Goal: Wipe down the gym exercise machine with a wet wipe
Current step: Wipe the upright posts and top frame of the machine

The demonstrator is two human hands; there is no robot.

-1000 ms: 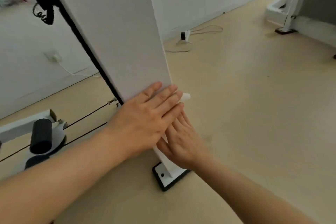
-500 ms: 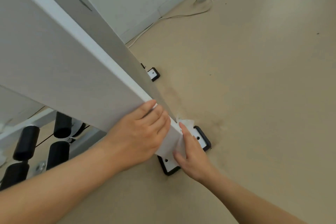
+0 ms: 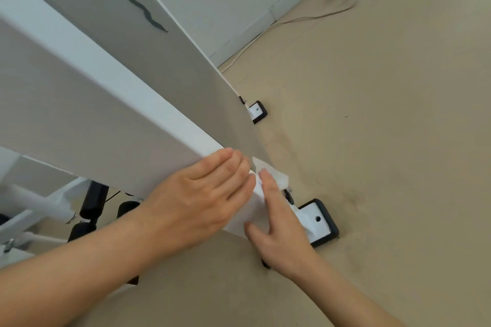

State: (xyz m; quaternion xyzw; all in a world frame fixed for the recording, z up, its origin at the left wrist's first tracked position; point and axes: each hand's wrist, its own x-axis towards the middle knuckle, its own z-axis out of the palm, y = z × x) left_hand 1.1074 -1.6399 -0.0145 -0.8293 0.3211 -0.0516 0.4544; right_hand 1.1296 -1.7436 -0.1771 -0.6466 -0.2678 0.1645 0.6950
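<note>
Wipe, pressed under the flat right hand, could snag on the bolt beside the foot; left hand lies flat, fingers together, at the machine corner.

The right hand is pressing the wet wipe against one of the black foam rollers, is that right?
No. The head view shows the right hand pressing the wet wipe against the white panel's lower corner, not a roller; the black foam rollers lie untouched.

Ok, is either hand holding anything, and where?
Right hand presses the wet wipe under straight fingers against the panel near its bottom corner; left hand lies flat, gripping nothing.
</note>
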